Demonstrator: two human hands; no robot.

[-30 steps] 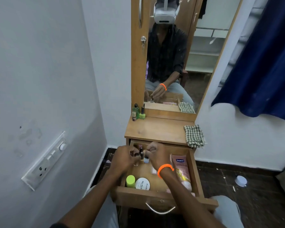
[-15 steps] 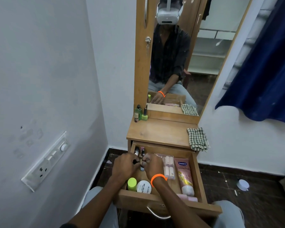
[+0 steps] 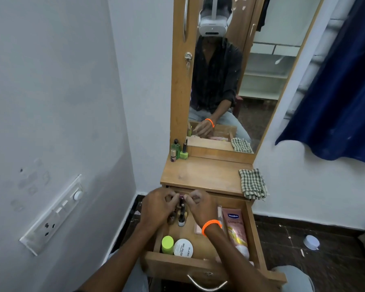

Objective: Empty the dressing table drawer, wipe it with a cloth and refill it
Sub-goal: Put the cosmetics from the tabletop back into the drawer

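The wooden drawer (image 3: 255,230) of the dressing table stands pulled open. Both hands are over its back left part. My left hand (image 3: 157,207) grips several small nail polish bottles (image 3: 181,216); their lower ends hang below the fingers. My right hand (image 3: 200,204), with an orange wristband, pinches a small pink item (image 3: 181,196) between the two hands. In the drawer lie a lime-capped bottle (image 3: 167,244), a white nail polish remover jar (image 3: 183,248), a pink Vaseline tube (image 3: 236,228) and a clear packet (image 3: 198,227). A checked cloth (image 3: 252,183) lies on the tabletop's right edge.
Three small bottles (image 3: 178,151) stand at the tabletop's (image 3: 207,173) back left, below the mirror (image 3: 230,76). A wall with a switchboard (image 3: 53,216) is close on the left. A blue curtain (image 3: 335,81) hangs at right. A white lid (image 3: 311,242) lies on the dark floor.
Both hands have stayed together over the drawer's back left and now lift slightly toward the drawer's back edge with the small bottles. The camera has tilted a little.
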